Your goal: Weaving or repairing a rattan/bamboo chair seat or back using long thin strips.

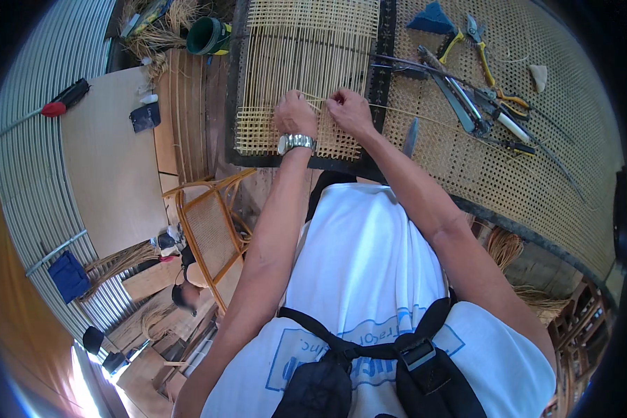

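Observation:
A cane panel (303, 59) lies in front of me, with lengthwise strands open in its middle and a tighter weave at the near end. My left hand (296, 115) is closed over the weave, its fingertips pinching a thin cane strand (414, 113). Just to the right, my right hand (349, 112) holds the same strand between thumb and fingers. From there the strand trails rightward over the dark frame edge (377, 94). Part of the weave is hidden beneath my hands.
Right of the panel, a larger woven cane sheet (439, 174) carries pliers (479, 49), a stapler-like metal tool (460, 101), a pointed blade (411, 137) and a blue block (432, 19). A green bucket (207, 36) stands at the far left. A rattan chair (212, 230) and another person (187, 296) are at left.

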`<act>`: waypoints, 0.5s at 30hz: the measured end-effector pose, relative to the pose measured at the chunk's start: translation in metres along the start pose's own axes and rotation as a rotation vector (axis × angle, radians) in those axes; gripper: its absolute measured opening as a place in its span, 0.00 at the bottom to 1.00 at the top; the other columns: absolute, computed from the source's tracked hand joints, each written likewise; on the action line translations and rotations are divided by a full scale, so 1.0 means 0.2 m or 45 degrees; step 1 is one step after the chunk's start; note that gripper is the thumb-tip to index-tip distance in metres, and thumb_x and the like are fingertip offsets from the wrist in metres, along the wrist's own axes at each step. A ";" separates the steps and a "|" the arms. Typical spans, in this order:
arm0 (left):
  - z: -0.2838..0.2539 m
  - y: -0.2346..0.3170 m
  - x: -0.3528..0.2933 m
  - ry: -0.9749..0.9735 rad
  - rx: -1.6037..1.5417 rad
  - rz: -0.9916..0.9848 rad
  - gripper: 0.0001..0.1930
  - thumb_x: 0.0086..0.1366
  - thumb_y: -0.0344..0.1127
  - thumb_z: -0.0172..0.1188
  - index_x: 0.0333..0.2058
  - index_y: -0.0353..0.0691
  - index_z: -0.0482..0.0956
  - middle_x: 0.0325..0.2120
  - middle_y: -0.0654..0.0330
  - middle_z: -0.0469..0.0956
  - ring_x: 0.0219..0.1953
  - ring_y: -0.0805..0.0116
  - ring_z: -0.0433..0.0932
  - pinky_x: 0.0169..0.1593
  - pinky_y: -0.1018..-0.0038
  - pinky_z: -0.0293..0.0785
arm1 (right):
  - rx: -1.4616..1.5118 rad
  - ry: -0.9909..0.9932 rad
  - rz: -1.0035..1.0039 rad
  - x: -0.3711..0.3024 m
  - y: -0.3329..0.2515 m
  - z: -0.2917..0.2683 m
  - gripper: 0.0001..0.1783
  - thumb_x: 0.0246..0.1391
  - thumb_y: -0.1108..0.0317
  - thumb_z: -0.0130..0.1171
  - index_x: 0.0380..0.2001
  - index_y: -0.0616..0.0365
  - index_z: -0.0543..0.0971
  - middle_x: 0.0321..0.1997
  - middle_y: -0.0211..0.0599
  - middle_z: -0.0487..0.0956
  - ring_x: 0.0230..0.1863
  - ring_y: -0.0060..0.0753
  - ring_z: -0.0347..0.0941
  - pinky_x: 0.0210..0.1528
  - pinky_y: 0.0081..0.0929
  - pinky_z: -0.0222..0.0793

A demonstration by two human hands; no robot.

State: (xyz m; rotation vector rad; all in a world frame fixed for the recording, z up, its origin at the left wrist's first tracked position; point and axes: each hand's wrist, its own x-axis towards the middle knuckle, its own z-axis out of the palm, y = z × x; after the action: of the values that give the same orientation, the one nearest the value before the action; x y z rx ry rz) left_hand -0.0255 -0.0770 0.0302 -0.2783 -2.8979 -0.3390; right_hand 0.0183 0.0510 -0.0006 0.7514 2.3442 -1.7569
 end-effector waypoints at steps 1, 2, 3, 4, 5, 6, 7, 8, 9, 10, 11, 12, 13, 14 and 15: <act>-0.01 0.01 -0.01 0.041 -0.167 -0.072 0.05 0.65 0.36 0.57 0.34 0.42 0.78 0.33 0.50 0.80 0.37 0.48 0.79 0.38 0.53 0.74 | 0.003 -0.043 0.037 0.00 0.01 0.00 0.16 0.53 0.56 0.58 0.36 0.57 0.82 0.38 0.50 0.83 0.42 0.52 0.80 0.47 0.44 0.75; -0.04 0.00 -0.01 0.045 -0.161 -0.075 0.05 0.65 0.36 0.57 0.34 0.42 0.78 0.33 0.50 0.80 0.37 0.48 0.79 0.38 0.53 0.74 | 0.005 -0.049 0.033 -0.01 0.00 0.00 0.16 0.53 0.56 0.58 0.36 0.57 0.82 0.38 0.50 0.83 0.42 0.52 0.80 0.47 0.44 0.75; -0.07 -0.01 -0.01 0.060 -0.170 -0.125 0.05 0.65 0.35 0.57 0.34 0.41 0.78 0.34 0.50 0.80 0.37 0.48 0.79 0.39 0.53 0.74 | -0.035 -0.066 0.029 -0.03 -0.01 0.00 0.16 0.53 0.57 0.57 0.37 0.57 0.82 0.38 0.50 0.83 0.42 0.52 0.80 0.47 0.44 0.75; -0.09 -0.02 0.00 0.074 -0.179 -0.174 0.06 0.65 0.35 0.58 0.34 0.40 0.78 0.35 0.50 0.79 0.37 0.48 0.79 0.39 0.52 0.74 | -0.075 -0.082 0.025 -0.03 -0.02 -0.01 0.16 0.53 0.57 0.57 0.37 0.57 0.82 0.38 0.50 0.83 0.43 0.52 0.80 0.47 0.44 0.75; -0.09 -0.05 0.02 0.022 -0.146 -0.135 0.06 0.64 0.34 0.58 0.35 0.39 0.80 0.37 0.49 0.78 0.38 0.48 0.79 0.40 0.54 0.75 | -0.073 -0.087 0.021 -0.03 -0.03 -0.01 0.16 0.53 0.57 0.57 0.37 0.57 0.82 0.38 0.50 0.83 0.43 0.52 0.80 0.47 0.44 0.75; -0.08 -0.06 0.03 0.026 -0.141 -0.137 0.06 0.64 0.34 0.58 0.35 0.39 0.80 0.37 0.49 0.78 0.38 0.48 0.79 0.40 0.54 0.75 | -0.114 -0.098 0.017 -0.03 -0.04 0.00 0.15 0.54 0.57 0.56 0.37 0.57 0.82 0.39 0.50 0.83 0.43 0.53 0.80 0.48 0.45 0.75; -0.06 -0.07 0.04 0.000 -0.112 -0.137 0.07 0.62 0.35 0.59 0.33 0.39 0.81 0.35 0.49 0.80 0.38 0.47 0.79 0.41 0.54 0.75 | -0.154 -0.107 0.013 -0.03 -0.06 0.00 0.15 0.55 0.58 0.56 0.37 0.57 0.82 0.39 0.50 0.83 0.44 0.53 0.80 0.48 0.45 0.75; -0.05 -0.07 0.05 -0.029 -0.085 -0.132 0.08 0.60 0.37 0.60 0.31 0.39 0.83 0.32 0.49 0.81 0.38 0.47 0.79 0.42 0.54 0.75 | -0.150 -0.105 0.012 -0.03 -0.07 0.01 0.15 0.55 0.58 0.56 0.37 0.57 0.82 0.39 0.50 0.83 0.44 0.53 0.80 0.48 0.45 0.75; -0.05 -0.07 0.06 -0.022 -0.047 -0.129 0.08 0.59 0.37 0.60 0.29 0.39 0.84 0.32 0.48 0.81 0.37 0.47 0.79 0.42 0.53 0.76 | -0.142 -0.102 -0.012 -0.03 -0.08 0.01 0.15 0.56 0.58 0.55 0.38 0.58 0.81 0.40 0.50 0.83 0.44 0.53 0.80 0.48 0.45 0.75; -0.04 -0.07 0.07 -0.022 -0.046 -0.124 0.08 0.59 0.37 0.60 0.29 0.39 0.84 0.32 0.48 0.81 0.37 0.47 0.79 0.42 0.53 0.76 | -0.134 -0.098 -0.037 -0.03 -0.10 0.02 0.15 0.56 0.58 0.54 0.38 0.58 0.81 0.40 0.51 0.83 0.45 0.53 0.80 0.49 0.46 0.75; -0.04 -0.06 0.08 -0.072 0.026 -0.125 0.08 0.60 0.37 0.60 0.30 0.39 0.84 0.32 0.48 0.81 0.37 0.47 0.80 0.43 0.53 0.76 | -0.129 -0.092 -0.034 -0.02 -0.09 0.03 0.15 0.56 0.58 0.54 0.38 0.58 0.81 0.40 0.51 0.83 0.45 0.53 0.80 0.49 0.46 0.75; -0.03 -0.06 0.09 -0.122 0.097 -0.126 0.08 0.61 0.37 0.60 0.30 0.39 0.84 0.32 0.47 0.81 0.36 0.47 0.80 0.43 0.53 0.76 | -0.137 -0.101 -0.061 -0.01 -0.09 0.04 0.15 0.57 0.58 0.54 0.38 0.58 0.81 0.40 0.51 0.83 0.45 0.53 0.80 0.49 0.46 0.75; -0.03 -0.05 0.09 -0.123 0.097 -0.118 0.08 0.61 0.37 0.60 0.30 0.39 0.84 0.32 0.47 0.81 0.36 0.47 0.80 0.43 0.53 0.76 | -0.145 -0.111 -0.087 0.00 -0.08 0.04 0.16 0.57 0.59 0.53 0.39 0.58 0.81 0.41 0.51 0.83 0.45 0.53 0.80 0.49 0.46 0.75; -0.04 -0.03 0.10 -0.168 0.145 -0.088 0.09 0.62 0.37 0.59 0.31 0.39 0.84 0.32 0.47 0.81 0.37 0.46 0.80 0.43 0.53 0.77 | -0.141 -0.109 -0.087 0.01 -0.08 0.04 0.16 0.57 0.59 0.53 0.39 0.58 0.81 0.41 0.51 0.83 0.45 0.53 0.80 0.49 0.46 0.75; -0.05 -0.02 0.10 -0.212 0.193 -0.058 0.09 0.63 0.37 0.59 0.32 0.39 0.84 0.32 0.47 0.81 0.37 0.46 0.81 0.43 0.53 0.77 | -0.141 -0.138 -0.083 0.01 -0.08 0.03 0.16 0.57 0.58 0.53 0.39 0.58 0.80 0.41 0.51 0.83 0.45 0.53 0.80 0.49 0.46 0.75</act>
State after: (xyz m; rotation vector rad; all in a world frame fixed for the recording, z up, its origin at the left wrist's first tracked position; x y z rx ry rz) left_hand -0.0436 -0.0805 0.0440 -0.2254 -3.0773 -0.1064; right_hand 0.0085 0.0420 0.0099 0.5553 2.3960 -1.6317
